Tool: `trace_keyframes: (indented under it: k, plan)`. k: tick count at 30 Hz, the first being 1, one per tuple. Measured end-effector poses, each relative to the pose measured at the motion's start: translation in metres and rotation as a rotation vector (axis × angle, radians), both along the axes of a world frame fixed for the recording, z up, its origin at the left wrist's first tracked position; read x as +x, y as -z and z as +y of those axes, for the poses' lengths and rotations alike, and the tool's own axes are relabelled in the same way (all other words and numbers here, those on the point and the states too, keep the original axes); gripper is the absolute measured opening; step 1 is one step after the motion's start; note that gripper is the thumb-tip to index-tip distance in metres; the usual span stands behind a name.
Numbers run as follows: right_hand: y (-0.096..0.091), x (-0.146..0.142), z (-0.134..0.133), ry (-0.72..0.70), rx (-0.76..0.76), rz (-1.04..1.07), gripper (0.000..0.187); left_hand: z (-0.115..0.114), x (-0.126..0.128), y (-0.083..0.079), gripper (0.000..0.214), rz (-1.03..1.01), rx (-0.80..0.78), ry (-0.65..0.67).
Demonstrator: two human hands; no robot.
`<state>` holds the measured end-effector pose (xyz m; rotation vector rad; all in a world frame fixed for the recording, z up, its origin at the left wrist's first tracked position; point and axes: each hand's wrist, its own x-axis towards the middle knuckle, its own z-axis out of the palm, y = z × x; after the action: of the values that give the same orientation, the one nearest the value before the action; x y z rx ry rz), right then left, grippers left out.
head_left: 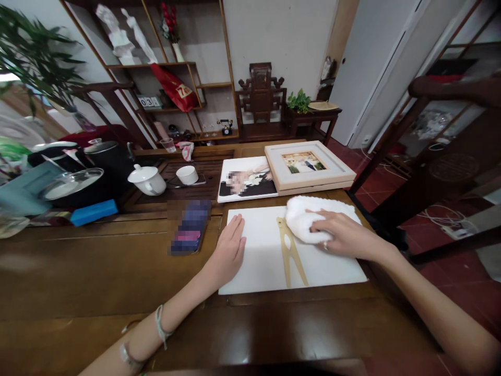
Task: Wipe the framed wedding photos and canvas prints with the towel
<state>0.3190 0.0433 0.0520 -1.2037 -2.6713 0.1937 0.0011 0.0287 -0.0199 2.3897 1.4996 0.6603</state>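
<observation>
A flat white panel point(258, 266) lies on the brown wooden table, with a tan A-shaped piece point(287, 256) on its upper face. My left hand point(230, 250) rests on the panel's left edge, fingers stretched out and holding nothing. On the right side, my right hand point(340, 232) grips a bunched white cloth point(303, 219) and presses it onto the panel. The cloth covers the panel's upper right corner and touches the top of the tan piece. What lies under the cloth is hidden.
Behind the panel lie a photo print point(250, 180) and a light wooden picture frame point(313, 180). A phone point(191, 227) is left of my left hand. Farther left are a lidded white cup point(147, 180), a small white bowl point(187, 175) and a blue block point(94, 212).
</observation>
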Motion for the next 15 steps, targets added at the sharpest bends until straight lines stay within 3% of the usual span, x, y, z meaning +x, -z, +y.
trace_keyframes:
  k: [4,7,11,15]
  plan:
    - [-0.029,0.013,-0.037,-0.082,-0.243,-0.06,0.035,0.0,0.0,0.001,0.05,-0.008,0.003,0.004]
    - [-0.035,0.022,-0.042,-0.107,-0.35,-0.008,0.033,0.001,0.0,0.0,0.05,-0.005,-0.012,0.0]
    - [-0.014,0.024,-0.015,-0.024,-0.288,0.054,0.023,0.001,0.0,-0.003,0.051,0.009,-0.048,0.0]
    - [0.012,0.008,0.014,0.042,-0.044,0.054,0.023,0.001,0.001,-0.005,0.052,0.03,-0.071,-0.002]
